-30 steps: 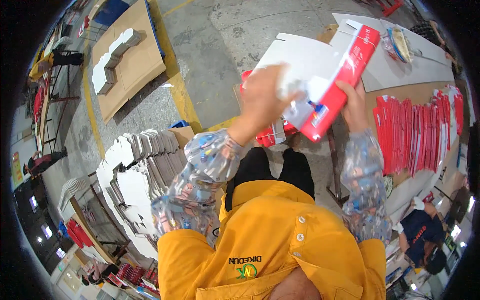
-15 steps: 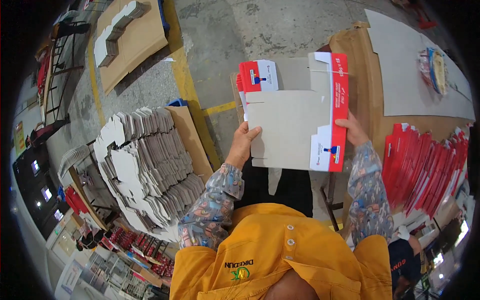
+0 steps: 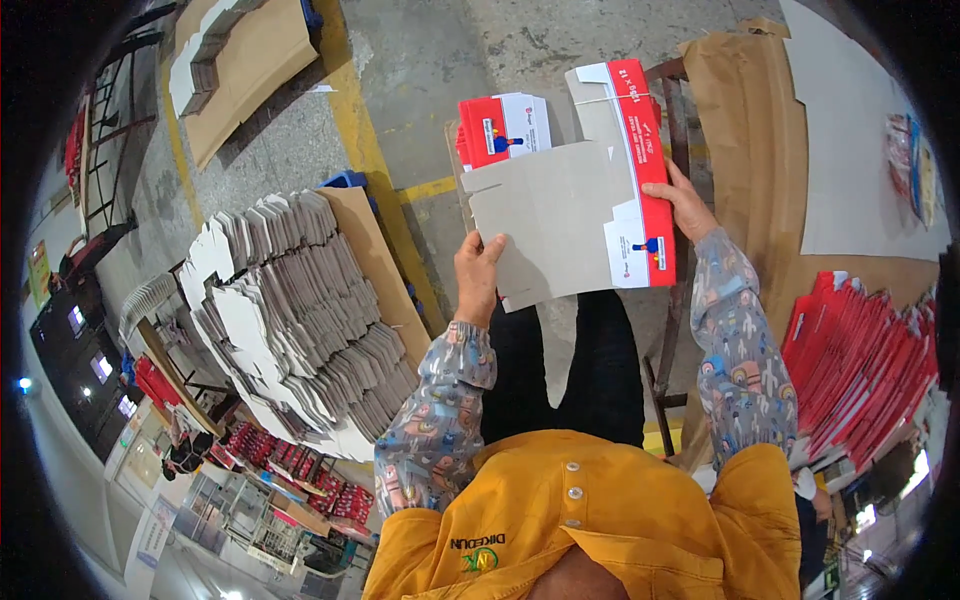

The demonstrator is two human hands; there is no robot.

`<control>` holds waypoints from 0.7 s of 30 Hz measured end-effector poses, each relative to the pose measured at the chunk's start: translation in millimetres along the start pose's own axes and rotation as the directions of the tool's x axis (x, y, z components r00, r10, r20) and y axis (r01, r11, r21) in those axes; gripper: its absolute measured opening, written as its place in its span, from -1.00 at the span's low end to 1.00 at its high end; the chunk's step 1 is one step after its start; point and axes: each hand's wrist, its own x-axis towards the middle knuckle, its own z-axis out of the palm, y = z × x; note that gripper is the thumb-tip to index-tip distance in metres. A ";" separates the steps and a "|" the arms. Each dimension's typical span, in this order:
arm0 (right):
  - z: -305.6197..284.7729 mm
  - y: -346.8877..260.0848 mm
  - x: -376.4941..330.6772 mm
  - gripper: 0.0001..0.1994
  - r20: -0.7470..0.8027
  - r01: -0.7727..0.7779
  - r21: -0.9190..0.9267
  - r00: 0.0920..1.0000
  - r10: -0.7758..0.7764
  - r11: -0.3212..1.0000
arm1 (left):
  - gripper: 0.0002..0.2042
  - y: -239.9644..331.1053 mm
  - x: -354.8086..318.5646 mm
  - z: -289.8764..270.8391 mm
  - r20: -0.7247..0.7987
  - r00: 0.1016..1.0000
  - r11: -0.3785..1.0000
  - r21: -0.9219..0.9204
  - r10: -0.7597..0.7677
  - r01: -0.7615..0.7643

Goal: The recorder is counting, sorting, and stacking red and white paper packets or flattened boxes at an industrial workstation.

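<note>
One flat carton blank (image 3: 560,215), grey on the inside face with red and white printed panels along its right edge and top left flap, held up in front of the person above the lap. Left hand (image 3: 478,272) grips the blank's lower left edge, fingers curled over the grey face, thumb behind it. Right hand (image 3: 688,205) closed on the right edge, fingers wrapped against the red strip. Both hands clamp the same single blank; it hangs clear of everything else. To the person's left, one large stack of unfolded grey blanks (image 3: 300,320) fanned out in overlapping rows, too many to count, resting against a brown cardboard sheet (image 3: 375,250). To the right, one row of red folded cartons (image 3: 860,360) standing on edge, packed tight; count not readable at this rim of the lens. Brown paper sheet (image 3: 745,130) spread on the right, with a white board (image 3: 850,140) lying on it. One yellow floor line (image 3: 365,140) runs across grey concrete beyond the blank. Far upper left, another brown sheet (image 3: 255,65) carrying what looks like a small pile of white blanks, though distortion there makes this uncertain. Two patterned sleeves and a yellow shirt (image 3: 600,520) at the lower edge.
</note>
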 end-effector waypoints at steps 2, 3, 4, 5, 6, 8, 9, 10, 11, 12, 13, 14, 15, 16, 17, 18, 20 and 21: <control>-3.2 1.7 3.4 -0.29 -0.046 -0.016 0.012 0.999 0.017 1.000 | -0.84 -1.4 3.7 1.9 -0.010 1.000 0.990 0.141 -0.004 0.005; -3.9 2.6 5.6 -0.29 -0.048 -0.021 0.011 0.999 0.022 1.000 | -0.84 -2.6 5.6 2.7 -0.010 1.000 0.990 0.140 -0.009 0.011; -4.6 3.6 7.3 -0.31 -0.069 -0.012 0.001 0.998 0.012 1.000 | -0.81 -3.7 7.1 3.6 -0.017 1.000 0.983 0.182 0.008 -0.005; -1.2 3.4 7.2 -0.32 -0.088 -0.005 -0.008 0.996 0.004 1.000 | -0.78 -3.7 7.9 3.8 -0.025 0.999 0.974 0.226 0.024 -0.018; 1.9 3.3 6.0 -0.32 -0.089 -0.011 -0.007 0.996 0.010 1.000 | -0.78 -3.4 8.8 3.4 -0.026 1.000 0.974 0.227 0.017 -0.011; 8.2 1.5 2.3 -0.33 -0.149 -0.020 -0.055 0.989 0.012 0.998 | -0.77 0.1 10.5 2.6 -0.030 0.997 0.953 0.297 0.071 -0.059; 10.4 1.2 1.0 -0.33 -0.153 -0.027 -0.053 0.988 0.018 0.998 | -0.77 2.5 11.2 3.8 -0.028 0.998 0.953 0.298 0.064 -0.052; 12.6 0.8 0.0 -0.33 -0.160 -0.028 -0.055 0.987 0.019 0.998 | -0.76 5.0 12.3 5.1 -0.045 0.994 0.951 0.298 0.102 -0.084; 12.9 2.1 -1.2 -0.33 -0.166 -0.029 -0.057 0.986 0.019 0.998 | -0.75 5.0 13.6 4.5 -0.064 0.988 0.948 0.297 0.141 -0.116; 13.1 3.1 -1.5 -0.33 -0.169 -0.035 -0.054 0.985 0.025 0.998 | -0.74 6.2 17.0 0.7 -0.054 0.991 0.909 0.407 0.124 -0.092; 13.3 3.8 -0.8 -0.34 -0.171 -0.031 -0.082 0.985 0.017 0.996 | -0.74 4.8 17.5 1.9 -0.053 0.992 0.908 0.410 0.118 -0.086; 13.4 4.3 0.6 -0.35 -0.174 -0.027 -0.111 0.985 0.007 0.994 | -0.74 3.9 18.4 4.7 -0.050 0.981 0.916 0.369 0.189 -0.158; 13.0 4.4 1.3 -0.35 -0.177 -0.031 -0.107 0.984 0.012 0.994 | -0.74 3.3 18.8 6.2 -0.050 0.964 0.916 0.328 0.260 -0.230; 12.4 4.1 1.9 -0.35 -0.173 -0.016 -0.102 0.985 -0.002 0.995 | -0.74 3.6 18.7 5.9 -0.048 0.966 0.916 0.331 0.255 -0.226; 11.6 5.4 2.8 -0.36 -0.169 0.001 -0.098 0.985 -0.018 0.995 | -0.71 3.3 19.9 4.3 -0.037 0.954 0.851 0.463 0.297 -0.247; 11.1 7.2 2.4 -0.36 -0.171 -0.002 -0.095 0.985 -0.015 0.995 | -0.67 3.2 21.2 2.5 -0.019 0.941 0.767 0.585 0.337 -0.263; 9.2 9.2 2.1 -0.37 -0.187 -0.008 -0.143 0.982 -0.019 0.990 | -0.62 5.4 25.4 -2.5 -0.032 0.955 0.757 0.617 0.296 -0.214; 8.0 9.8 2.5 -0.37 -0.186 -0.006 -0.141 0.982 -0.020 0.990 | -0.57 7.0 28.7 -4.1 -0.049 0.965 0.746 0.646 0.256 -0.165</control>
